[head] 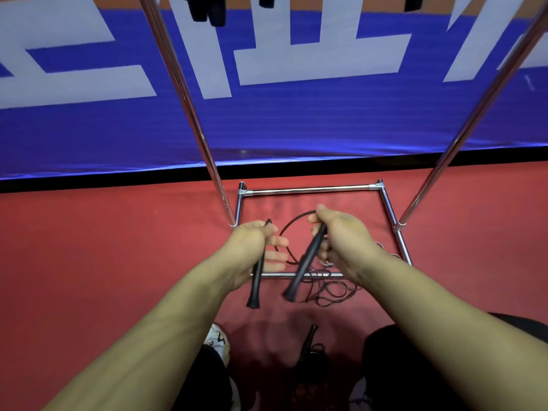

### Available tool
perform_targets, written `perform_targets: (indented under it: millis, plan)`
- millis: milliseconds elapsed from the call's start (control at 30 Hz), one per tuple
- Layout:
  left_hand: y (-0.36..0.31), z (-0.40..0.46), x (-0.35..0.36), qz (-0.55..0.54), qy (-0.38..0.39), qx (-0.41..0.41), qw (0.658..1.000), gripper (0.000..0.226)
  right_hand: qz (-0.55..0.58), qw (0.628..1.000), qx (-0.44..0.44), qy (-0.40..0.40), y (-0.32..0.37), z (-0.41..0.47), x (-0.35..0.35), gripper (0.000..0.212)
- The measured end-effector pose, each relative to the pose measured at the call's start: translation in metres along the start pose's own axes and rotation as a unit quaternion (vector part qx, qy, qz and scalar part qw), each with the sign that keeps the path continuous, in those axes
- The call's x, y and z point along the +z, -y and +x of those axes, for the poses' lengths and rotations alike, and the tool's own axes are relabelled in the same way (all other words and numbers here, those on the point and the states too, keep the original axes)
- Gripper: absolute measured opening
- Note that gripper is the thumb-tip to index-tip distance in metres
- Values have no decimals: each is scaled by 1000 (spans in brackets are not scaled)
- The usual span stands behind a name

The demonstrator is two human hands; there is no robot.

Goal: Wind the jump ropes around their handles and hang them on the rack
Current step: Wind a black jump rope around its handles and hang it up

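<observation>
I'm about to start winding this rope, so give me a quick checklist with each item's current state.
1. Left hand grips the left handle: ok.
2. Right hand grips the right handle: ok.
3. Handles brought together for winding: not ok, they are apart.
4. Rope free of tangles: not ok, it lies in loose loops on the floor, over the rack's base bar.
5. Free spot on the rack's top rail: cannot tell, out of view.
</observation>
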State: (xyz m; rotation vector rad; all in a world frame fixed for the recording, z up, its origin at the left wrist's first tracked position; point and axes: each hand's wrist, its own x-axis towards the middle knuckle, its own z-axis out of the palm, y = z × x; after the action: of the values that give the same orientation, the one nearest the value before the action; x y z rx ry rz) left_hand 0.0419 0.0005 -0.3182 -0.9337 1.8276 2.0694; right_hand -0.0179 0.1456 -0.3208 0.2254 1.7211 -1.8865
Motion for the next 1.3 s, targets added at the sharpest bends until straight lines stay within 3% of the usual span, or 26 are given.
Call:
perform_targets:
  millis: [133,200,300,367,467,533,667,733,800,867,933,967,1033,1133,1200,1267,1300]
  plan:
    - [8,-9,13,8,107,-43,993,27,-4,996,31,89,-15,-11,11,21]
    - [12,-8,14,46,119,-20,992,42,-21,994,21,108,-15,-13,11,18]
    - [7,-7,7,101,85,70,989,37,-203,976,-71,39,-12,-4,4,15]
    - [1,-11,4,118,88,117,982,29,-255,956,-141,6,-10,3,-1,21]
    - [-10,-17,1,117,109,174,972,28,-280,931,-189,139,-16,5,-1,54]
    - [-16,-24,1,153,138,222,953,31,-326,897,-224,196,-25,8,2,61]
    - [-23,-47,0,182,233,253,921,30,-372,875,-275,140,-39,22,-4,20]
    - [-22,-57,-5,177,274,239,915,29,-397,858,-318,70,-36,17,-5,22]
    - [-18,-63,-9,172,306,225,909,30,-386,855,-346,23,-38,17,-7,40]
    - [-16,-68,-11,158,320,225,906,30,-366,879,-299,69,-36,10,-3,51]
    - [-14,-74,-10,115,330,219,911,30,-408,866,-220,190,-33,-11,7,20]
    - [-14,-76,-10,98,338,210,912,29,-426,852,-169,251,-34,-19,14,17]
    - [-14,-82,-9,102,346,204,910,27,-415,856,-149,270,-41,-32,24,40]
    - [-16,-85,-19,161,273,214,924,31,-351,901,-163,197,-44,-24,24,32]
    - [-15,-82,-36,267,167,229,921,32,-350,921,-168,43,-38,9,8,20]
    - [-12,-72,-59,345,69,230,907,27,-388,901,-177,-83,-19,36,-17,16]
    - [-11,-66,-70,360,25,237,902,23,-444,868,-195,-109,-7,42,-29,14]
